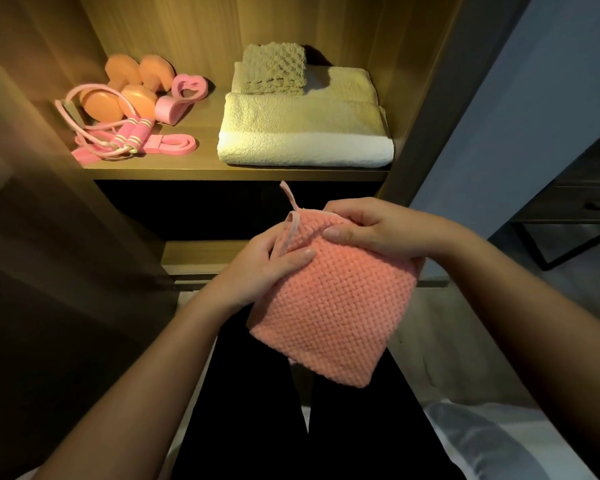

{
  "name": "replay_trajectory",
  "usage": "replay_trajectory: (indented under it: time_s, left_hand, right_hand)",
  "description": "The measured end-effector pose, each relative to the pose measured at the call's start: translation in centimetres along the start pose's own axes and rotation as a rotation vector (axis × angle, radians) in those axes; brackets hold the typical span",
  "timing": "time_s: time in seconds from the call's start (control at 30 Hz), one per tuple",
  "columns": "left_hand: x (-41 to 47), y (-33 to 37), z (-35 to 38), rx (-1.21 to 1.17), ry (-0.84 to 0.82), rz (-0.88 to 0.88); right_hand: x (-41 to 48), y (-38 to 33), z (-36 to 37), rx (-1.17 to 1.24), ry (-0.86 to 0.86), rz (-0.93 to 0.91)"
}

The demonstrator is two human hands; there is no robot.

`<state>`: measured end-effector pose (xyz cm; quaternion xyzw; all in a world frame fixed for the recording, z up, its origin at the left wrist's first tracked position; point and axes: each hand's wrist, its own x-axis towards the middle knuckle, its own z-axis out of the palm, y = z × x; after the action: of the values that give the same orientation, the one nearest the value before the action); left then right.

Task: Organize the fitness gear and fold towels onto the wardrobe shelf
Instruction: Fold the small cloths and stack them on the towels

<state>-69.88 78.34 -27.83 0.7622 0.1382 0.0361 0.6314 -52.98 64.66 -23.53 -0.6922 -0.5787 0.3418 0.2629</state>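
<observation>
I see the pink towel [329, 317] folded into a thick square and held in the air below and in front of the wardrobe shelf [201, 169], not yet on it. The left hand [257, 271] grips its upper left edge with the thumb across the front. The right hand [378, 233] pinches the top edge, its thumb pressed on the weave. I judge the biggest risk to be the fold falling open on the way up, since only the top is held and the lower layers hang free. A lesser risk is knocking the stack on the shelf: the big cream towel [305, 133] fills the right half, and the small beige towel [274, 69] sits on its rear left part, so a careless push could slide that one off. The smallest risk is the hanging loop [290, 216], which sticks up loose and could catch on the shelf's front lip. The shelf is pale wood under warm light. On its left lie the orange dumbbells [132, 84], a pink jump rope [118, 133], a pink band [174, 145] and a pink hand grip [184, 95]. To the right I see a blue-grey wall [499, 133] and a dark table [575, 216].
</observation>
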Motion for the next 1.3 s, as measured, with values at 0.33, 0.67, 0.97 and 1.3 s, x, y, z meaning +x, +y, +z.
replay_trajectory:
  time_s: [0.33,0.67,0.97,1.3]
  left_hand:
    - [0.5,0.0,-1.3,-0.183,0.331,0.086]
    - [6.0,0.1,-0.1,-0.268,0.474,-0.070]
    - [17.2,3.3,-0.5,-0.272,0.585,-0.040]
    - [30.3,5.9,-2.9,-0.453,0.650,0.043]
  right_hand:
    - [-1.6,5.8,1.9,1.085,0.132,0.255]
    - [0.3,6.1,3.1,1.156,0.600,0.460]
    - [1.4,9.1,-0.3,1.875,0.772,-0.011]
    - [11.5,11.8,-7.3,1.924,1.051,0.048]
